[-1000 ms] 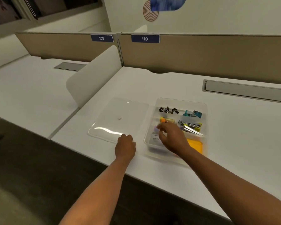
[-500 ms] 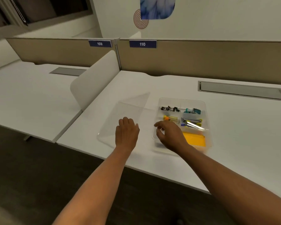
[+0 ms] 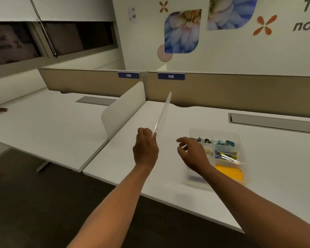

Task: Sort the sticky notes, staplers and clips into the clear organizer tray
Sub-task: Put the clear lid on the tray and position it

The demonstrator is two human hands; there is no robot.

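Observation:
The clear organizer tray (image 3: 239,138) sits on the white desk to the right of centre. Its compartments hold black binder clips (image 3: 202,140), teal clips (image 3: 226,143), a stapler (image 3: 225,155) and orange sticky notes (image 3: 230,173). My left hand (image 3: 145,149) grips the near edge of the clear lid (image 3: 162,116), which stands raised almost on edge above the desk. Over the tray's left side hovers my right hand (image 3: 192,154), fingers spread and holding nothing.
A white curved divider panel (image 3: 123,108) stands left of the lid, between two desks. Beige partitions labelled 109 and 110 run along the back. A grey cable slot (image 3: 274,122) lies behind the tray. The desk's front edge is near my forearms.
My left hand has taken hold of the lid and lifted it from flat on the desk to nearly upright. My right hand has opened and risen slightly above the tray. The camera has tilted upward.

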